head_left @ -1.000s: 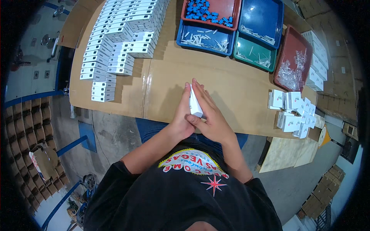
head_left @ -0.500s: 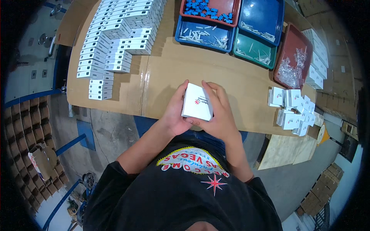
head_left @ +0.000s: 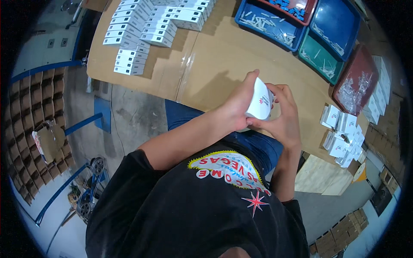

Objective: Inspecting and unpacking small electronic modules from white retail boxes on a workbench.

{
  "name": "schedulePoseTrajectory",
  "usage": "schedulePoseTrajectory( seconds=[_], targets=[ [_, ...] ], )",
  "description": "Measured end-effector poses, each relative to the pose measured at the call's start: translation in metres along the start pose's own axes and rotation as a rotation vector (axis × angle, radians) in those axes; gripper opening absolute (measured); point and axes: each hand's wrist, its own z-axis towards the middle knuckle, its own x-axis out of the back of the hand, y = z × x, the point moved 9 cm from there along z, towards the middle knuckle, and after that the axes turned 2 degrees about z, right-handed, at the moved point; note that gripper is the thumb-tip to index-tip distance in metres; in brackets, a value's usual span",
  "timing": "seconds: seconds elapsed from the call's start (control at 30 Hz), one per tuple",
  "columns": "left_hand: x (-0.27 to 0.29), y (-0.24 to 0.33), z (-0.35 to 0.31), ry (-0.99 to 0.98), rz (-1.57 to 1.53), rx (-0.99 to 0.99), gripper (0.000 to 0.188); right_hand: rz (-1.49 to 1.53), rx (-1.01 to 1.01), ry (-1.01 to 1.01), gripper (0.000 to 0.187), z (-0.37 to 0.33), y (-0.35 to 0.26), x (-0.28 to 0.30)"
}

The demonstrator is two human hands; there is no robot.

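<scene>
A small white carton [head_left: 258,104] with a printed front is held between my hands above the table's near edge. It is tilted and its sides look bowed. My left hand [head_left: 239,105] wraps its left side, thumb and fingers closed on it. On the right side, my right hand [head_left: 285,112] pinches the lower edge with the thumb, its fingers curled behind the carton and partly hidden. To the right lies a loose pile of similar small white cartons [head_left: 340,147].
Stacked white boxes [head_left: 129,39] stand on the cardboard-covered table [head_left: 219,60] at far left. Far right are blue trays [head_left: 297,43] and a green tray [head_left: 309,69] of white pieces, a red tray [head_left: 309,13] of blue pieces, and a dark red tray [head_left: 340,84] of clear plastic.
The view has turned, so the table's things appear shifted right and up. The carton has tilted and now looks bowed, and my right hand's fingers have spread farther from its front.
</scene>
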Motion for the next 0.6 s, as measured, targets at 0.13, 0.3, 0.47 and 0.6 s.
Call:
schedulePoseTrajectory(
  seconds=[0.13, 0.3, 0.47, 0.6],
  targets=[
    [0.004, 0.001, 0.000, 0.084, 0.027, -0.029, 0.055, 0.015, -0.033, -0.015, 0.088, 0.001, 0.002, -0.003],
    [0.002, 0.002, 0.000, 0.076, 0.024, -0.036, 0.055, 0.024, -0.053, 0.007, 0.087, -0.001, 0.004, -0.003],
    [0.007, -0.001, 0.006, 0.026, -0.017, -0.035, 0.056, 0.018, -0.054, 0.017, 0.087, -0.003, 0.006, -0.003],
    [0.018, -0.001, 0.008, 0.023, -0.013, -0.004, 0.058, 0.054, -0.033, -0.020, 0.082, -0.004, 0.007, -0.014]
  ],
)
